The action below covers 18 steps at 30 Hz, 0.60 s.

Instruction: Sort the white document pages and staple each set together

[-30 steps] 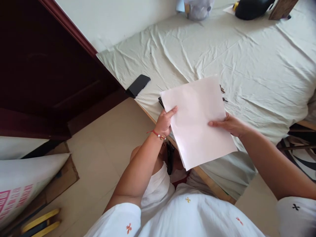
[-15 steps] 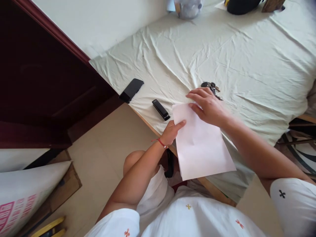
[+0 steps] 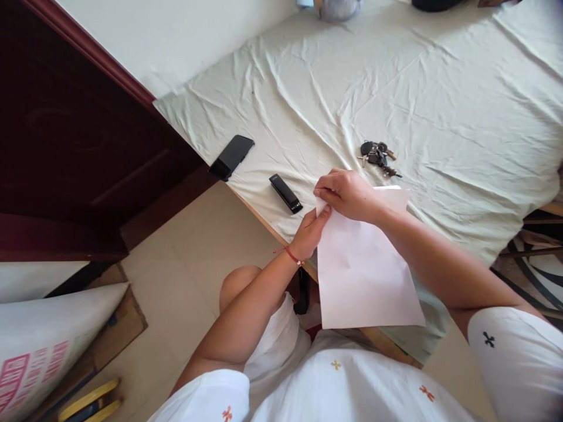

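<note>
White sheets of paper lie over the table's front edge and hang toward my lap. My left hand grips their left edge, thumb on top and fingers underneath. At the upper left corner my right hand pinches the paper, its fingers closed together. Just left of the hands rests a black stapler, touched by neither. Beyond my right hand lies a bunch of keys. How many sheets there are, I cannot tell.
A black phone lies near the left edge of the table, which a pale, wrinkled cloth covers. At the back stands a greyish container. A dark red door and a white printed sack are on the left.
My right hand has moved left from the paper's top edge to its upper left corner, closing its fingers there. The keys now show fully. My left hand keeps its grip.
</note>
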### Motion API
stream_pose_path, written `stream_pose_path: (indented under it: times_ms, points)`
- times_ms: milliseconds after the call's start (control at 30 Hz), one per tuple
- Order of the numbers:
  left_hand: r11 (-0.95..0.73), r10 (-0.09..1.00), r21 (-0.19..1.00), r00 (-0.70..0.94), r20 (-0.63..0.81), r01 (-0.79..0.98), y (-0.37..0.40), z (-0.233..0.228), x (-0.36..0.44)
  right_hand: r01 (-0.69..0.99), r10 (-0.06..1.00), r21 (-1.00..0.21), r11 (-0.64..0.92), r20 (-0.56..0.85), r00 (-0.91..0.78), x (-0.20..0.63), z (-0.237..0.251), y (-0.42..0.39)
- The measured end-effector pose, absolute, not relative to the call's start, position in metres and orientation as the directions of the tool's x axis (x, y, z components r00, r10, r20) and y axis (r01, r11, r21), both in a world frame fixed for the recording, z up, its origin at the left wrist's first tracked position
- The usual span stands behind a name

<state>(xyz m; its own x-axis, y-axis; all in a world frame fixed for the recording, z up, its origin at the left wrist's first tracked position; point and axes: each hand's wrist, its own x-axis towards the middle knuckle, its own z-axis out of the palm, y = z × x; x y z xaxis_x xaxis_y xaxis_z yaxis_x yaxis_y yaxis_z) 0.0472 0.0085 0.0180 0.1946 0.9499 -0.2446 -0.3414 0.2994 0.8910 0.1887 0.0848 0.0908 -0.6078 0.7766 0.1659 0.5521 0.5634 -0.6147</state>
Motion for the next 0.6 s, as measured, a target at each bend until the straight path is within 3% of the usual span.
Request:
stream_pose_path:
  times_ms: [233,433,600]
  points:
    - [0.282,0.959,0.863,0.111,-0.259,-0.419,0.008,0.023,0.041,0.59,0.761,-0.543,0.598,0.154,-0.63,0.205,0.085,0.089]
    - [0.309,0.951,0.866,0.142,-0.274,-0.393,0.008,0.02,0.036,0.56,0.734,-0.547,0.622,0.156,-0.661,0.205,0.079,0.088]
    - [0.215,0.976,0.923,0.039,-0.214,-0.318,0.01,0.018,0.03,0.525,0.708,-0.561,0.64,0.167,-0.686,0.203,0.077,0.088]
